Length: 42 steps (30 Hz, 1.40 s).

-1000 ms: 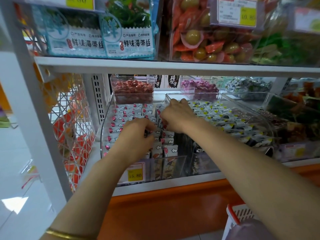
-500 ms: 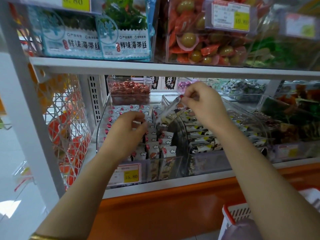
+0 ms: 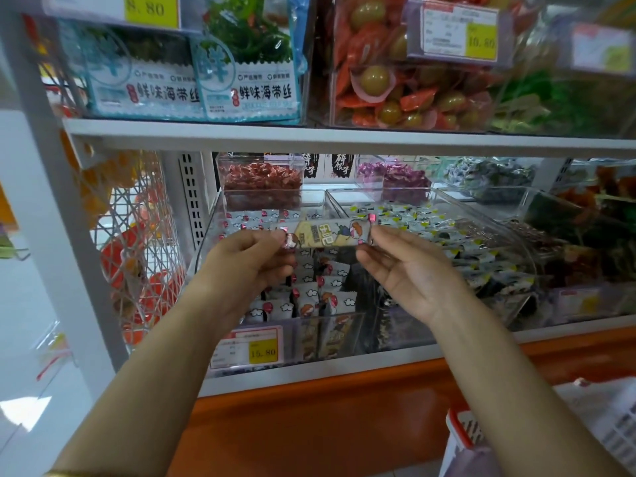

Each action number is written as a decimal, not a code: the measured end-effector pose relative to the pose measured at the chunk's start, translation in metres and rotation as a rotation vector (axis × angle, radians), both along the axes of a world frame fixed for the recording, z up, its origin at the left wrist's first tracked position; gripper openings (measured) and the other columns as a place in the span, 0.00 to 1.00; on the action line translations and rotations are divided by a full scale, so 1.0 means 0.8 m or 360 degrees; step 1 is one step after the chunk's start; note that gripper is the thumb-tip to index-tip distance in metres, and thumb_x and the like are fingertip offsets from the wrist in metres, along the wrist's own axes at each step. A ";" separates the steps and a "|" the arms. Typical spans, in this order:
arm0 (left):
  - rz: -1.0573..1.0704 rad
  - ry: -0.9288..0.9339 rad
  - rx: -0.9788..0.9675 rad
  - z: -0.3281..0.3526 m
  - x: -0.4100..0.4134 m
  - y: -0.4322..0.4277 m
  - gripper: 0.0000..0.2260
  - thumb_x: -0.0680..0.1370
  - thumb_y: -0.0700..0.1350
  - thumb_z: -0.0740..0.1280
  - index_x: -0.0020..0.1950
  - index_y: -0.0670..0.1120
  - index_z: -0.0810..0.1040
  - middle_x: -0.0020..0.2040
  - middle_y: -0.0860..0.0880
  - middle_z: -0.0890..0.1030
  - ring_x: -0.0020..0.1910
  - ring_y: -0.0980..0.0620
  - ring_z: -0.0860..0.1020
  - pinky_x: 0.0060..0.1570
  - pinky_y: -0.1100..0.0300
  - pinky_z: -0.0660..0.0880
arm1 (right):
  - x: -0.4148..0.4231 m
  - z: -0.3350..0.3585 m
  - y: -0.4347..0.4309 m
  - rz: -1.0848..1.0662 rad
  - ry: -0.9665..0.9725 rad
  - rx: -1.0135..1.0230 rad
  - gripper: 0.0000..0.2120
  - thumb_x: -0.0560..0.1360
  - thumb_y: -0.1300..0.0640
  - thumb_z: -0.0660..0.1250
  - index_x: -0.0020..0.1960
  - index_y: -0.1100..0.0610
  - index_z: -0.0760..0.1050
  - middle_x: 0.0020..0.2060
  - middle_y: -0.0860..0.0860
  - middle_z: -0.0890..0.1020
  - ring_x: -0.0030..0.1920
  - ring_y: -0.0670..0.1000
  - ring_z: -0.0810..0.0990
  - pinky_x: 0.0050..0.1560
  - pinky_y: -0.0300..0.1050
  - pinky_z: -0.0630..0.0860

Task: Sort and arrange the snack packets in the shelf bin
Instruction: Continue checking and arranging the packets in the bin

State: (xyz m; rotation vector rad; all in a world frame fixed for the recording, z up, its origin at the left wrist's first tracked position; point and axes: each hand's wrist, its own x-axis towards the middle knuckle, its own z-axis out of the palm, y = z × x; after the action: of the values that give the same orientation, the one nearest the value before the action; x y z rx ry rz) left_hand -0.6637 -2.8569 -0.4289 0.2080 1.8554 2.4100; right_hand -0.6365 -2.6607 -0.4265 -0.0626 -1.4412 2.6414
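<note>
Left hand pinches left end, right hand pinches right end of snack packet, level above shelf bin. Price tag reads 15.80; seaweed packs read 鲜味海带丝.

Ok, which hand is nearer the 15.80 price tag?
Left. The left hand sits just above the price tag; the right hand is higher and off to its right.

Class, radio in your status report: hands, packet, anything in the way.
One packet pinched at its ends by left hand and right hand. Held level above bin. Nothing in between.
</note>
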 end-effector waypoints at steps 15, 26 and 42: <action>-0.0091 -0.0371 0.0633 0.005 0.000 0.001 0.06 0.72 0.38 0.67 0.34 0.42 0.77 0.27 0.49 0.77 0.26 0.59 0.75 0.27 0.71 0.75 | -0.001 -0.006 -0.007 0.0097 0.0001 -0.0330 0.05 0.72 0.70 0.62 0.43 0.65 0.76 0.29 0.55 0.82 0.30 0.48 0.82 0.31 0.37 0.78; -0.0104 0.0089 0.0262 0.007 0.006 0.000 0.12 0.75 0.27 0.60 0.39 0.42 0.76 0.37 0.44 0.79 0.36 0.51 0.82 0.38 0.63 0.79 | 0.002 -0.004 -0.004 -0.0230 0.0238 0.0238 0.07 0.72 0.57 0.68 0.40 0.60 0.75 0.38 0.57 0.79 0.36 0.50 0.81 0.36 0.40 0.80; -0.0018 0.0446 -0.0548 0.006 0.016 0.004 0.12 0.72 0.44 0.70 0.54 0.53 0.81 0.43 0.55 0.84 0.42 0.59 0.82 0.43 0.68 0.77 | 0.003 -0.010 -0.004 -0.0439 0.0445 0.1042 0.06 0.71 0.57 0.71 0.37 0.48 0.82 0.39 0.50 0.83 0.47 0.58 0.81 0.51 0.62 0.78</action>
State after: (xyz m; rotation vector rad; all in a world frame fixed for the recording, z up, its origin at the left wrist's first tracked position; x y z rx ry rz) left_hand -0.6506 -2.8535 -0.4242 0.5478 2.3402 2.0943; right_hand -0.6344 -2.6637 -0.4341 0.1550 -1.9362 1.7794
